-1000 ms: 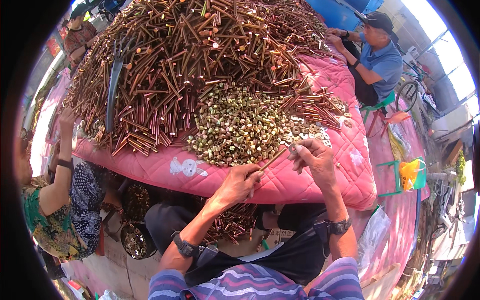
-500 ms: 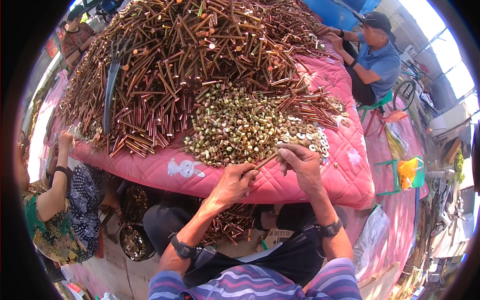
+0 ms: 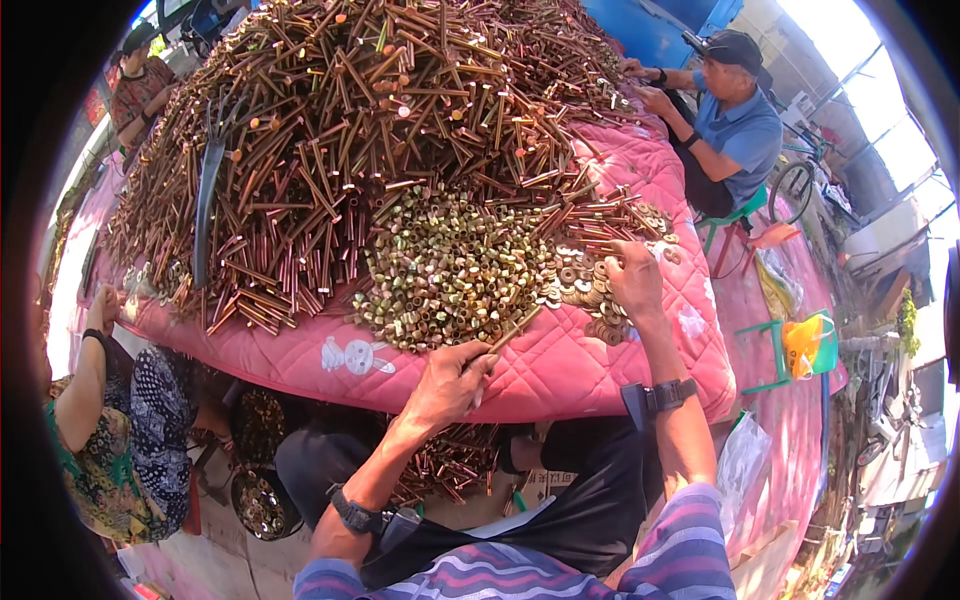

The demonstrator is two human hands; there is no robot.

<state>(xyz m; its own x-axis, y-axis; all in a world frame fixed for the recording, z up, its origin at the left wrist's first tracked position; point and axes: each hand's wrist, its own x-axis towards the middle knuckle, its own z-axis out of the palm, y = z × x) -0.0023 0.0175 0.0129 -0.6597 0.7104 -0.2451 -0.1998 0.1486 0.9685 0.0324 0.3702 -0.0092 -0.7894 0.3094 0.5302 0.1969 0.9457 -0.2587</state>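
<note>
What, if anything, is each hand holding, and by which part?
Left hand: a bolt, gripped by its near end, far end sticking out. Right hand: at loose bolts; can't tell whether it holds one.

Left hand (image 3: 448, 383) holds a bolt (image 3: 516, 329), right hand (image 3: 635, 282) by washers (image 3: 574, 276), nut pile (image 3: 445, 270), heap of bolts (image 3: 400, 110), pink quilt (image 3: 570, 365) beneath

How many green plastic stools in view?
2 visible: one green plastic stool under the seated co-worker in the blue shirt, upper right; another green plastic stool at far right, with the orange plastic bag at it. More may be hidden.
</note>
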